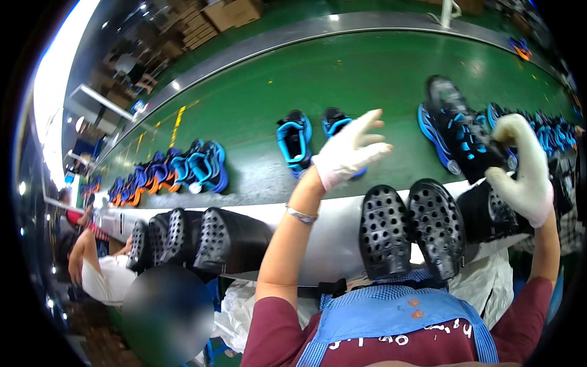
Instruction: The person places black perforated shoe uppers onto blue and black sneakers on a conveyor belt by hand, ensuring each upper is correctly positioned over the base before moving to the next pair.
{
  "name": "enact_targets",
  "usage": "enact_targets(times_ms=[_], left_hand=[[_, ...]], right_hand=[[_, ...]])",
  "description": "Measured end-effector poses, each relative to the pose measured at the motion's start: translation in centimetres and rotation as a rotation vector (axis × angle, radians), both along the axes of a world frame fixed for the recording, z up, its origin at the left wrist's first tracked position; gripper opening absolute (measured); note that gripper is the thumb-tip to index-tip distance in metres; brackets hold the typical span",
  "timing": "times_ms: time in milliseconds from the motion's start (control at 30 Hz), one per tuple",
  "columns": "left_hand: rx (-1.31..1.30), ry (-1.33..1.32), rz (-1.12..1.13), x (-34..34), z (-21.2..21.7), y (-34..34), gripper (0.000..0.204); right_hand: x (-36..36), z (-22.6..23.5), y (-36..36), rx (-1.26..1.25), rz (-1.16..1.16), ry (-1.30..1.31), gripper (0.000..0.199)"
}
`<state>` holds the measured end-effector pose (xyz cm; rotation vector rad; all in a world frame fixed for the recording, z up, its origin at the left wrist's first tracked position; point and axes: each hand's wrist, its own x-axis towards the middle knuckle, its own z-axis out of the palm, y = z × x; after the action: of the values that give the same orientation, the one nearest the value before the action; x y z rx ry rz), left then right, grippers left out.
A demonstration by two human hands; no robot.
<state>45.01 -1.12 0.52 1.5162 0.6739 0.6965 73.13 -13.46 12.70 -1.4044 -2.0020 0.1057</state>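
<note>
My left hand (pixel 351 151), in a white glove, is raised with its fingers spread and nothing in it. It partly hides a black and bright-blue shoe (pixel 335 120) on the green surface. A matching shoe (pixel 295 142) stands to its left, opening up. My right hand (pixel 524 174), also gloved, curls around the end of a black shoe with blue trim (pixel 458 125). That shoe is tilted and its far end is blurred. Beside it rests another blue-soled shoe (pixel 433 137). Nearer me, two black shoe-shaped forms (pixel 385 231) with round holes stand side by side.
Rows of blue, black and orange shoes (pixel 165 170) line the green surface (pixel 244 128) on the left and right. More perforated black forms (pixel 213 238) stand along the pale near ledge (pixel 330 211). Another person (pixel 107 275) sits at left. Cartons (pixel 232 13) are stacked far back.
</note>
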Motion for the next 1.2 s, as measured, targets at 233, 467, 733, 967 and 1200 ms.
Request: enact_targets(times_ms=[233, 467, 733, 967, 1200], left_hand=[[-0.497, -0.856, -0.106, -1.2, -1.2, -2.8, 0.073], [-0.412, -0.832, 0.260, -1.8, -4.6, -1.9, 0.038], [-0.472, -0.791, 0.275, -2.1, -6.4, -0.5, 0.031], [-0.524, -0.590, 0.251, -2.9, -7.4, 0.0, 0.040], [0.503, 0.682, 0.404, -3.4, -11.6, -0.8, 0.045]], right_hand=[[-9.1, -2.2, 5.9, -0.150, 0.426, -0.027, 0.036], [-10.8, -5.0, 8.8, -0.296, 0.304, -0.275, 0.040], [-11.6, -6.7, 11.3, -0.440, 0.256, -0.416, 0.045], [-11.5, -8.3, 12.7, -0.497, 0.249, -0.350, 0.042], [-9.7, -8.6, 15.8, -0.699, 0.256, -0.440, 0.046]])
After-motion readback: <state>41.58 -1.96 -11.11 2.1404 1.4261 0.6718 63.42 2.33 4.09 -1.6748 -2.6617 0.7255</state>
